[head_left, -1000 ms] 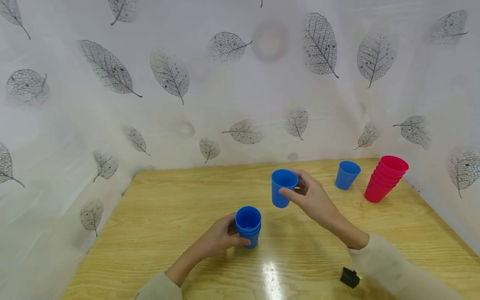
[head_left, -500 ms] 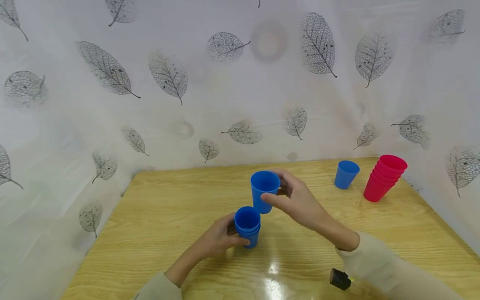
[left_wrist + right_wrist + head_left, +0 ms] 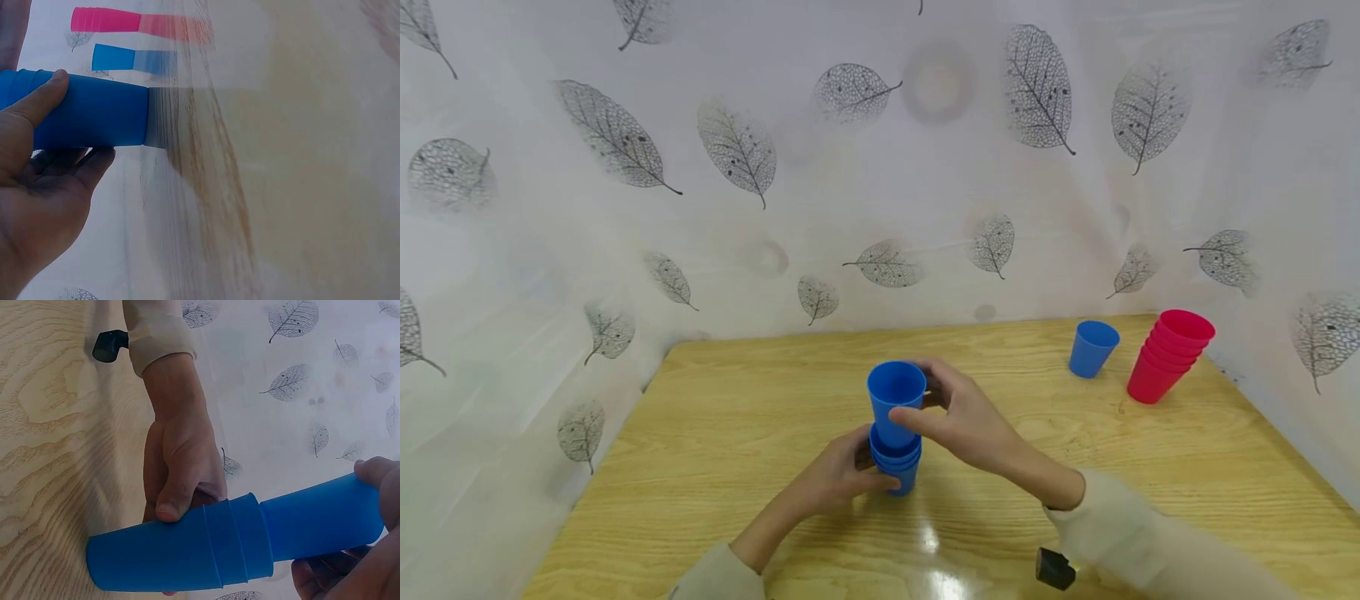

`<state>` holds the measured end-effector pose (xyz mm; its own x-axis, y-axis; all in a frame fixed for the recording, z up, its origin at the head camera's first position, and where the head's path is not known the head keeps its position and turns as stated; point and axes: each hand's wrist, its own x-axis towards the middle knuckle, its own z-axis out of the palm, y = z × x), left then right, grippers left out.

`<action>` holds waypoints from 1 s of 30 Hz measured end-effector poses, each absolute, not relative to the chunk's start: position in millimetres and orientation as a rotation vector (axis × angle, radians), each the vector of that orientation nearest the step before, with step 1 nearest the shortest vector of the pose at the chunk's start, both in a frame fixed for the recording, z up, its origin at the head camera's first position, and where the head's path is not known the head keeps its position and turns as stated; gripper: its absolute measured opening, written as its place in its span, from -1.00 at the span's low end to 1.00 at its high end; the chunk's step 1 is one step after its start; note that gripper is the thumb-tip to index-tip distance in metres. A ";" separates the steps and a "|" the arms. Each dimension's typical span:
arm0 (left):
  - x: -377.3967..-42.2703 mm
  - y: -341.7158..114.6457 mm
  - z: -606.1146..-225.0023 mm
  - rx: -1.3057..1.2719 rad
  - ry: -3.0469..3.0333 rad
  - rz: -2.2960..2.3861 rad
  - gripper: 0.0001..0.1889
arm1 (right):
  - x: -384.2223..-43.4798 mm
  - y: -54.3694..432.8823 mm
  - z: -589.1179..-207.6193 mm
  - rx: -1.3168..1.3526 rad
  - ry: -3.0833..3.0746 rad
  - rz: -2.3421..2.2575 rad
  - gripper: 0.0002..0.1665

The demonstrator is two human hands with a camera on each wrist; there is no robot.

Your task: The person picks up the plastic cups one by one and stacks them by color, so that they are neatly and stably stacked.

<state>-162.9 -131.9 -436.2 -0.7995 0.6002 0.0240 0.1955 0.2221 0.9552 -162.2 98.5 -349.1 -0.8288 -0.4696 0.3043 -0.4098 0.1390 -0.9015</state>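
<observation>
A short stack of nested blue cups (image 3: 904, 477) stands on the wooden table, near its middle. My left hand (image 3: 831, 483) grips it from the left, thumb across the front; the left wrist view shows fingers around the stack (image 3: 106, 115). My right hand (image 3: 973, 429) holds another blue cup (image 3: 883, 410) by its side, mouth up, right over the stack. In the right wrist view the lower end of this cup (image 3: 319, 519) sits inside the mouth of the stack (image 3: 156, 553), most of its wall still outside. The right fingers behind the cup are partly hidden.
A single blue cup (image 3: 1092, 352) stands at the back right of the table (image 3: 737, 417). Beside it is a stack of several red cups (image 3: 1159, 371), leaning slightly. A black device (image 3: 1055, 568) hangs by the right sleeve. A leaf-patterned sheet (image 3: 880, 183) borders the table.
My right hand has carried its blue cup left and down, from beside the stack into the stack's mouth. The left hand and the stack have stayed in place.
</observation>
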 end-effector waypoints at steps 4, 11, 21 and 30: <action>-162.4 -131.9 -437.0 0.729 2.135 1.611 -0.25 | -161.2 96.8 -353.5 -0.924 2.326 -1.800 -0.34; -162.3 -131.7 -436.0 0.733 2.149 1.605 -0.25 | -160.9 100.7 -356.1 -0.945 2.332 -1.790 -0.33; -162.6 -130.5 -436.0 0.697 2.156 1.614 -0.26 | -160.8 106.8 -357.2 -0.917 2.386 -1.722 -0.29; -162.2 -129.2 -436.6 0.721 2.188 1.604 -0.30 | -159.7 116.7 -359.6 -0.931 2.431 -1.731 -0.35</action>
<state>-162.2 -129.2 -436.6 -0.8164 0.5767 0.0295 0.2019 0.2372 0.9503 -159.7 116.7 -359.6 -0.8225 -0.4718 0.3177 -0.4546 0.2094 -0.8657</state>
